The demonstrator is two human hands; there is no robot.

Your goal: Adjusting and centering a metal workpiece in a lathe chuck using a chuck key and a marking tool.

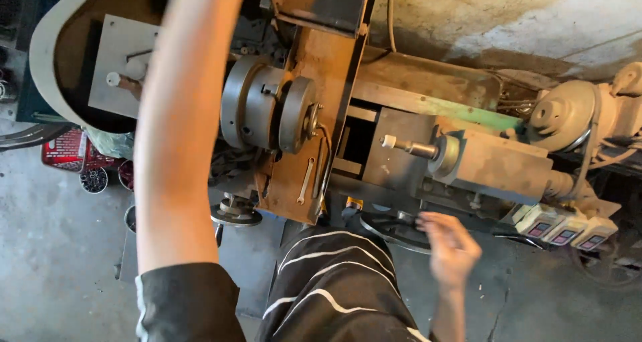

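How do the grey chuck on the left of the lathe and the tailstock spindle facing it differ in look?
The chuck is a wide, stepped grey disc; the tailstock spindle is a thin rod with a pale tip. The chuck sits behind a rusty brown plate; the spindle juts from a boxy grey housing. Both are metal and lie along one axis.

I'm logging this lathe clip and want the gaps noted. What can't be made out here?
- Left hand: head view, cut off by the top edge; only the forearm shows.
- Right hand: motion-blurred, so contact with the handwheel is unclear.
- Three small display boxes: too small to read.
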